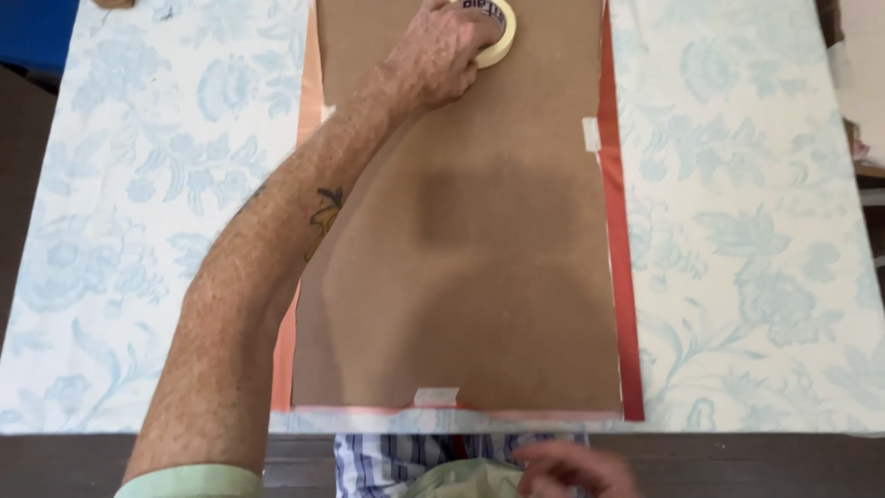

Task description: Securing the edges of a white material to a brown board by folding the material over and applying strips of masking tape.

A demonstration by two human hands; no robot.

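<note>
The roll of masking tape [493, 37] lies at the far edge of the brown board [470, 277], and my left hand [438, 55] is curled over it, fingers gripping its rim. Red paper [622, 277] shows along the board's right and near edges, held by tape strips [591, 135]. The floral tabletop [747, 231] lies open either side. My right hand [572, 470] hangs blurred, loosely open, near my lap.

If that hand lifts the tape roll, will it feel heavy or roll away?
The tape roll is a thin hollow ring, so probably light. It lies flat on the brown board, so it likely stays put; set on edge, it could roll. The left hand covers much of it, so gripping it looks easy.
</note>
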